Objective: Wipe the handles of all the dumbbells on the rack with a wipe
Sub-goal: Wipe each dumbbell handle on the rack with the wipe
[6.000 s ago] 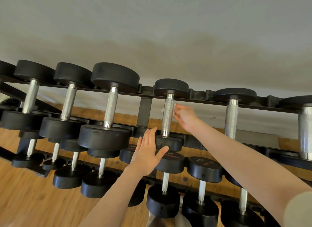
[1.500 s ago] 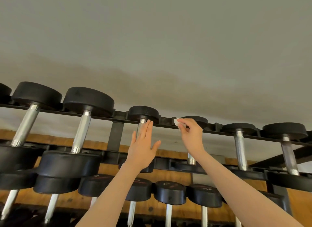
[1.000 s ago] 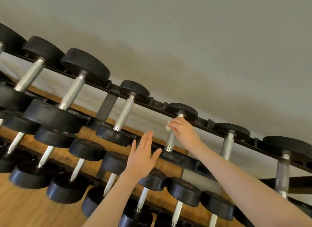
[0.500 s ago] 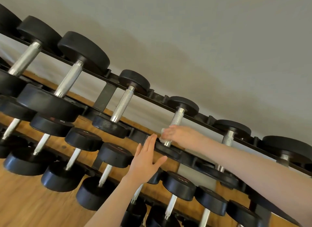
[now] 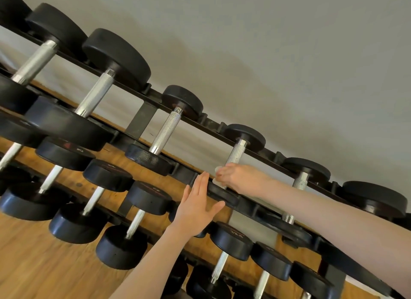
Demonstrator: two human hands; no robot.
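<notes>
On the top tier of the rack (image 5: 142,120), left of the handle (image 5: 236,154) being cleaned, 2 knurled steel handles sit bare between black heads. The left hand (image 5: 196,206) is flat, fingers straight and together, just left of that handle, apparently steadying against the near head. The right hand (image 5: 239,176) wraps the handle's lower end, pinching a small white wipe (image 5: 216,180) against the metal, likely for rubbing contact. The handle looks bright and textured.

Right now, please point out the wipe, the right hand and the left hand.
wipe (image 5: 216,170): head view, white edge left of the fingers.
right hand (image 5: 241,178): head view, back of the hand.
left hand (image 5: 196,209): head view, back of the hand.
</notes>
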